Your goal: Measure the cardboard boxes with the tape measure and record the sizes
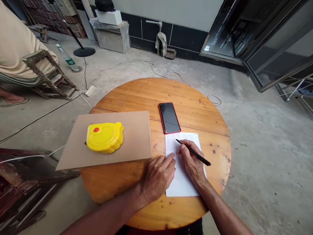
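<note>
My right hand (192, 158) grips a black pen (199, 156), its tip over the written lines near the top of a white sheet of paper (182, 186). Rows of small handwriting fill the upper part of the sheet; the lower part is blank. My left hand (160, 176) lies flat with its fingers extended, fingertips on the sheet's left edge. Just beyond the paper's top edge lies a smartphone (170, 118) in a red case, its screen dark. A yellow plastic case with a red button (105, 137) rests on a brown cardboard piece (137, 140) to the left.
Everything lies on a round wooden table (137, 94). Cardboard overhangs its left edge. Beyond it are a white cable and power strip (90, 91), a plastic bottle (68, 58), and a person seated on a wooden chair (49, 71). Another wooden chair (24, 189) stands at lower left.
</note>
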Tool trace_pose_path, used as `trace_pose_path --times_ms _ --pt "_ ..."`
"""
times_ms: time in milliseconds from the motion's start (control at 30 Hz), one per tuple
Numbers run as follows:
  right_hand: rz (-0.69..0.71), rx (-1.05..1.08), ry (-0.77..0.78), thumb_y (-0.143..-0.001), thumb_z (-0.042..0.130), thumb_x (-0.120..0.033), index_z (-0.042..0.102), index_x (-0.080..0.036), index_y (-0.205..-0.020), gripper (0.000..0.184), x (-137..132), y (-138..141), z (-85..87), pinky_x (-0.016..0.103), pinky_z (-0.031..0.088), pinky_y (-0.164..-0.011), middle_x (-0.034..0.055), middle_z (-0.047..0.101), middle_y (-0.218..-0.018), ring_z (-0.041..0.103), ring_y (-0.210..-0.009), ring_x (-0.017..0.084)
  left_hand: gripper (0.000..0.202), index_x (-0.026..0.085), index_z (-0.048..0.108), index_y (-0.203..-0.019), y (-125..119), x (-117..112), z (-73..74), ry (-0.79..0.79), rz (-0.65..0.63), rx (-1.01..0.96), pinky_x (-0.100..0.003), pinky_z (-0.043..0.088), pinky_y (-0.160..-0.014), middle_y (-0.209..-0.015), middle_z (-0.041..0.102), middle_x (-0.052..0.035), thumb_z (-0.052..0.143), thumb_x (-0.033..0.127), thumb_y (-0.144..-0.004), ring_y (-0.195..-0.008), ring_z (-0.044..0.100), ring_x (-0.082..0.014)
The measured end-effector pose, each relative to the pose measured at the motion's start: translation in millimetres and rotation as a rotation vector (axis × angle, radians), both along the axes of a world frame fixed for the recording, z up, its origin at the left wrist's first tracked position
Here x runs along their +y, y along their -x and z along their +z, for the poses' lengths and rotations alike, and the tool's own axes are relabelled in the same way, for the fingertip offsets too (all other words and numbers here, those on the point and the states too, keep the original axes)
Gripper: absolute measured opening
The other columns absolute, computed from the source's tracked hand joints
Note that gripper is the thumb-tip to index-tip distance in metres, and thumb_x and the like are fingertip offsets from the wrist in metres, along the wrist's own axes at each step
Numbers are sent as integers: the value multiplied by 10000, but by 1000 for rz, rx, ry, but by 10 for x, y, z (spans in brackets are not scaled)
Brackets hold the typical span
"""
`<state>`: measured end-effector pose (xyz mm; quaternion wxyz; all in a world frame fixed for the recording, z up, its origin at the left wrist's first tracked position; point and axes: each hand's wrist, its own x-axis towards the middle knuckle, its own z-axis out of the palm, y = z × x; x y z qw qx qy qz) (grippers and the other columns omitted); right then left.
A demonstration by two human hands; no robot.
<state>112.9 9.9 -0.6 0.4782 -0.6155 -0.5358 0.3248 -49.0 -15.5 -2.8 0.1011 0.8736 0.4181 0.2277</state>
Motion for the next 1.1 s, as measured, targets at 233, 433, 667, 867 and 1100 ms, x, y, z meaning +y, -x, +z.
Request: trace_pose_path --times_ms 233,433,667,867,1100 --pt "236 -762 -150 -928 421 -113 571 -162 -1272 379 -32 -307 163 393 499 -845 150 660 -1187 631 -1027 262 279 173 612 -1125 24 -52 55 31 2 24 -384 537 -827 -1296 633 -78 630 142 -848 -950 618 -221" --pt "385 -1266 -125 -923 401 -48 579 -168 -1295 429 -103 -391 213 402 434 -882 156 614 -1296 557 -1168 297 271 159 604 -1103 104 -275 172 72 -9 112 -405 516 -893 -1309 608 -99 633 144 -834 -1055 570 -258" --pt "299 -1285 -201 -853 374 12 589 -149 -1292 515 -159 -464 71 415 487 -866 165 619 -1314 621 -1109 291 221 189 601 -1074 271 -654 179 201 28 64 -394 451 -996 -1322 578 -58 635 217 -857 -1142 519 -246" --pt "210 -1230 -228 -848 351 -11 614 -139 -1231 482 -28 -316 317 460 529 -797 168 629 -1292 670 -1018 318 182 207 613 -1037 332 -848 190 285 77 -77 -399 408 -1057 -1310 576 -44 644 265 -867 -1187 501 -239" --pt "416 -769 -253 -920 467 -270 617 -213 -1197 320 172 603 1132 387 553 -821 109 582 -1341 640 -1102 267 282 242 605 -1121 544 -1016 216 241 127 -299 -398 443 -1026 -1327 581 -23 631 190 -845 -1170 522 -233"
